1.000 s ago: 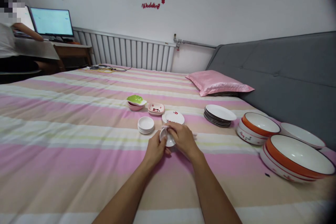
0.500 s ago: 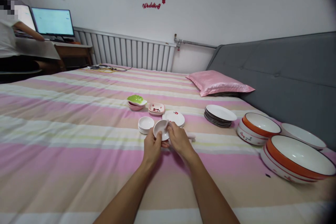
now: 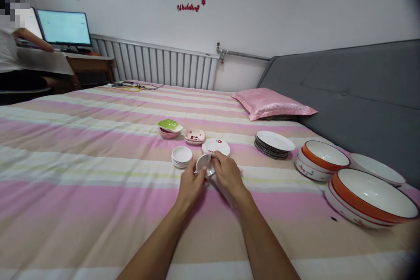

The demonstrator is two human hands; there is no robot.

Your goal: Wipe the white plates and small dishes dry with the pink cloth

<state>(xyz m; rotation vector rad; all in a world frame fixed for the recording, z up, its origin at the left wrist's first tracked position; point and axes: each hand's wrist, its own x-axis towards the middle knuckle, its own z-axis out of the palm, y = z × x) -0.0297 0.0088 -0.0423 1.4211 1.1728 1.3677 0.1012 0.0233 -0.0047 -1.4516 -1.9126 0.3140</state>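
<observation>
1. While both hands were kept close together over the striped bed cover [image 3: 98,227], a small white bowl [image 3: 202,162] was held between them, just right of a stack of small white dishes [image 3: 182,154] and on the near side of some white plates with red print [image 3: 215,145].
2. Bowl's mouth was turned upward and tipped toward the wearer, so that the inside was seen. Outline appeared round; a long axis could not be told.
3. By the left hand [image 3: 189,183] the bowl was gripped at its left side, thumb laid over the near rim, the other fingers partly hidden beneath.
4. By the right hand [image 3: 229,173] a pale cloth [image 3: 225,190] was pinched at the bowl's right rim. Cloth's length was strung from the rim down and to the right, under the wrist.
5. Beyond the hands, pink square dishes [image 3: 195,135] were noted, with a green leaf-shaped dish [image 3: 168,124] set on pink bowls [image 3: 169,135] to their left.
6. To the right, dark-edged plates [image 3: 275,141] were stacked, mouths upward; farther right, a smaller orange-banded bowl [image 3: 326,153] and a larger orange-banded bowl [image 3: 377,192] were placed, also facing up.
7. At far left, a person [image 3: 6,52] was seen seated by a desk.
</observation>
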